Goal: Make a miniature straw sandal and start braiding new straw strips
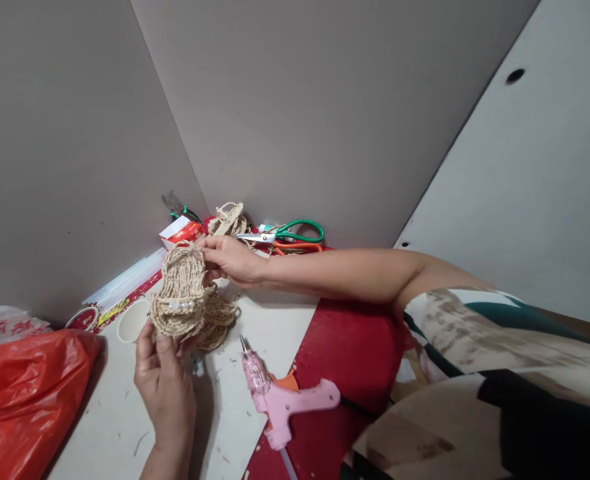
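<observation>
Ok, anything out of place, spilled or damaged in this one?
Small scraps litter the white surface near the left hand, like uncleared offcuts. The glue gun lies on its side, which looks slightly careless. I see no spill or clear damage to the woven piece.

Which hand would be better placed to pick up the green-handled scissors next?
Probably the right hand: the green-handled scissors lie close beside it. The left hand is farther off, at the other end of the woven straw piece, and could perhaps hold that alone.
</observation>
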### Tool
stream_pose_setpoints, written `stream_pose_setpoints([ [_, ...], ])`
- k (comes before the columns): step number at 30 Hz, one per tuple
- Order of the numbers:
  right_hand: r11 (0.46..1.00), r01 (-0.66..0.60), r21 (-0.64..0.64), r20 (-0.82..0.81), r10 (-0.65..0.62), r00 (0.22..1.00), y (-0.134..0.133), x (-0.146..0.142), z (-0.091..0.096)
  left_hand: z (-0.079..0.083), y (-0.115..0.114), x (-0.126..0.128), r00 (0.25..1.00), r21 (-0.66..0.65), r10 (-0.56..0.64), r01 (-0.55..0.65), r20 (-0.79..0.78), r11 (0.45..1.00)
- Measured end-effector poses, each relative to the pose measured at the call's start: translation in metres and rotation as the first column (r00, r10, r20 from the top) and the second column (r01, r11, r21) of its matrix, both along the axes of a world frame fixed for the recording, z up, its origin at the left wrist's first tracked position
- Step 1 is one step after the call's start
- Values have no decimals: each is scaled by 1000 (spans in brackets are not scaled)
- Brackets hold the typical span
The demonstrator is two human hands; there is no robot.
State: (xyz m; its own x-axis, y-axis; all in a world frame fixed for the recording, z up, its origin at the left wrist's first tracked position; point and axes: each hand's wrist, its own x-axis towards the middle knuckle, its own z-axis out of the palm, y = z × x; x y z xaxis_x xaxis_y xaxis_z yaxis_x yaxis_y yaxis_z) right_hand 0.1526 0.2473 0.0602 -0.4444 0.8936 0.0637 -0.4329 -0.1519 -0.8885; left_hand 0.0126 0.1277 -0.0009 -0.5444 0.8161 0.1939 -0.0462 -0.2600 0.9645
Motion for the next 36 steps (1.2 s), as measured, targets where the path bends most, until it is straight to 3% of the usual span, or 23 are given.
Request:
stream_pose_setpoints([
  [3,992,88,-90,-67,-94,993,-11,-2,-1,1,-1,2,999,59,32,-33,18,998],
  [6,976,135,-172,-112,-156,981,-18,-5,-6,-1,-2,4,1000,71,-8,6,19,997],
  [10,980,79,-184,-119,-102,988,-30,-7,-18,4,-3,7,999,6,-51,51,-14,999],
  [13,990,-99,-100,-28,96,995,-33,-2,-23,14,0,7,999,72,-17,13,46,997],
  [15,989,-149,-2,70,148,986,-25,3,-24,20,3,3,996,131,-11,-1,90,991],
  [19,979,-23,201,254,-30,967,1,14,-29,21,12,-11,986,66,-31,21,162,998],
  [21,958,-60,282,376,-53,925,7,16,-36,19,15,-18,979,31,-46,41,197,999],
  [24,875,-205,439,546,-79,834,1,16,-46,19,16,-24,972,24,-74,71,222,997],
  [28,660,-414,627,717,-281,638,-17,18,-45,24,12,-23,970,55,-161,153,181,987],
  [31,524,-546,654,754,-400,521,-24,21,-38,25,10,-19,968,30,-182,179,171,983],
  [36,522,-608,598,800,-428,420,-25,28,-37,26,12,-22,959,-16,-169,178,228,984],
])
